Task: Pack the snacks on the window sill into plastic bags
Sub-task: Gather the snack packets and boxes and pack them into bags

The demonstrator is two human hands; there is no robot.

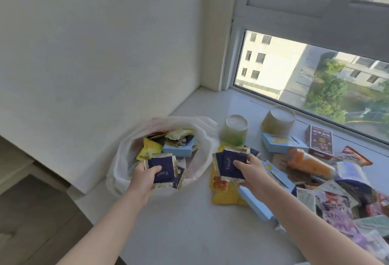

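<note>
Hands both clamped: left hand (145, 177) pinches navy gold-edged foil sachets (161, 169) over translucent white plastic bag (202, 136); right hand (251, 170) grips another sachet stack (230, 164); light, slick, likely best held flat-faced.

Sachets (230, 164) navy with gold foil borders (pale lettering on the navy). Plastic bag (124, 153) translucent white, faint pink print; inside it a yellow packet (150, 149) and light-blue box (179, 149). On the white window sill (189, 222): green tub (233, 134), maroon box (320, 142), orange pouch (305, 161), purple-pink wrappers (336, 216).

Glossy foil sachets (161, 168), a thin translucent plastic bag (202, 136), and a smooth matt white sill (189, 222).
</note>
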